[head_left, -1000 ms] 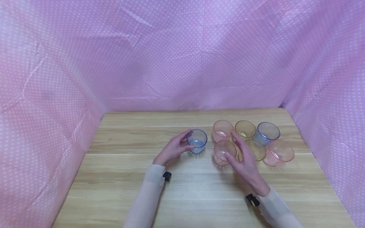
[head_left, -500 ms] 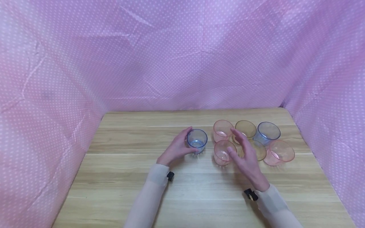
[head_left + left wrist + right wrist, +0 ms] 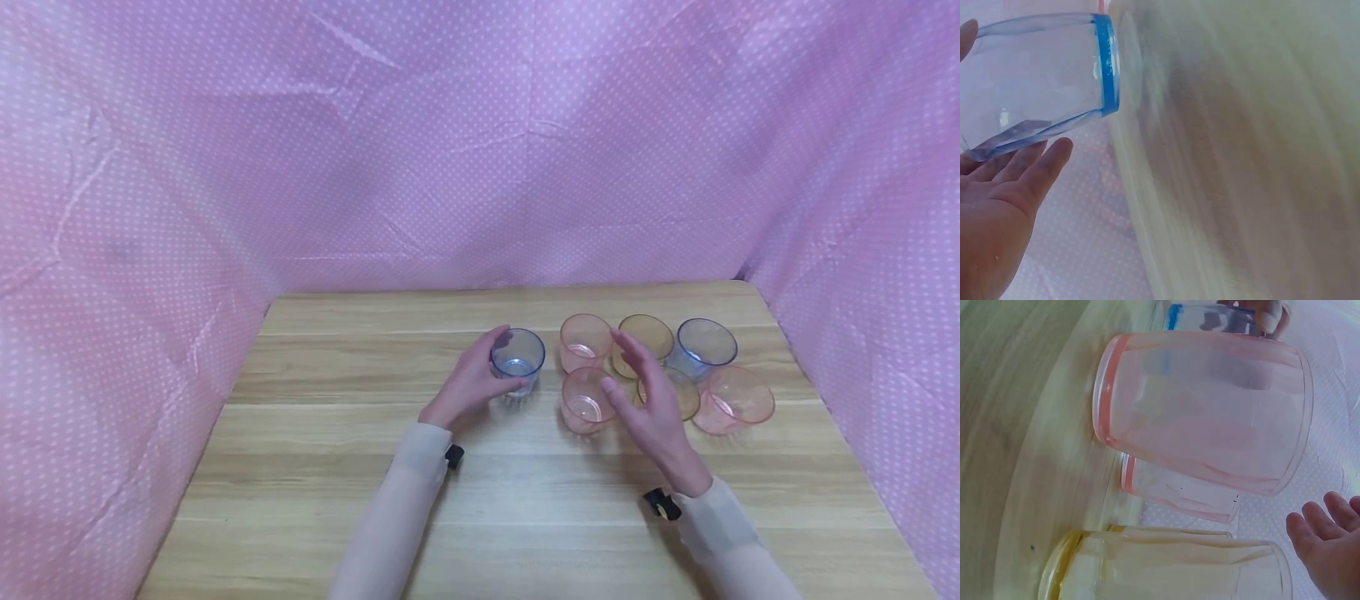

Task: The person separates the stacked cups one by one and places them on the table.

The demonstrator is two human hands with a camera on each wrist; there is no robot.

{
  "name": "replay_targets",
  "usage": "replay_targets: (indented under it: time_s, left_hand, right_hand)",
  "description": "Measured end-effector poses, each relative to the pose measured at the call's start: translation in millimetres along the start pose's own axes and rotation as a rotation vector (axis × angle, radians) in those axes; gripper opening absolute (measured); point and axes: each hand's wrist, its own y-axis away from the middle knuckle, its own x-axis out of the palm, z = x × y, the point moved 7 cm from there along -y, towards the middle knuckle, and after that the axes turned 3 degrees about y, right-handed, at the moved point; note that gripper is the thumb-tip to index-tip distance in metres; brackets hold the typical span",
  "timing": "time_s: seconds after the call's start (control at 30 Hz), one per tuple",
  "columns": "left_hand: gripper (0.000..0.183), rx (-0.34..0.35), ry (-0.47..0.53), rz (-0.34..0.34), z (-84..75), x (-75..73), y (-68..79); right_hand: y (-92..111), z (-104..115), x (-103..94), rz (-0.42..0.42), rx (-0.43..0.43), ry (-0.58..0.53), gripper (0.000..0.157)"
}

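Observation:
My left hand [image 3: 471, 379] grips a clear cup with a blue rim [image 3: 519, 367], thumb on its near side and fingers on its far side. In the left wrist view this blue cup [image 3: 1041, 69] has its thick blue base ring close to the wood; whether it touches is hard to tell. My right hand [image 3: 654, 412] is held with straight, spread fingers beside the front pink cup [image 3: 587, 408] and over the front amber cup [image 3: 678, 396], holding nothing. In the right wrist view its fingers [image 3: 1319, 522] are apart from the pink cup [image 3: 1204, 406].
Behind stand another pink cup [image 3: 585, 343], an amber cup [image 3: 647, 337] and a blue cup [image 3: 705, 346]; a third pink cup [image 3: 738, 400] is at the right. All stand upright on the wooden table [image 3: 315, 467]. Pink dotted cloth [image 3: 480, 167] surrounds it.
My left hand has closed in on the blue cup, and the cup has shifted slightly upward in the head view. My right hand has moved little; its thumb has drawn away from the front pink cup.

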Motion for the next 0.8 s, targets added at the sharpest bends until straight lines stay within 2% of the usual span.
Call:
replay_targets:
  time_s: [0.27,0.47,0.8]
  left_hand:
    - [0.096,0.044,-0.019,-0.064,-11.1,-4.4,-15.9]
    - [0.096,0.072,-0.034,-0.088,-14.0,-3.9,-26.4]
    - [0.097,0.028,-0.037,-0.066,-6.1,3.8,-32.4]
  right_hand:
    - [0,0,-0.3,0.006,0.027,0.006,0.067]
    - [0,-1,-0.7,0.0,0.024,0.009,0.067]
    - [1,-2,-1.1,0.0,0.029,0.017,0.067]
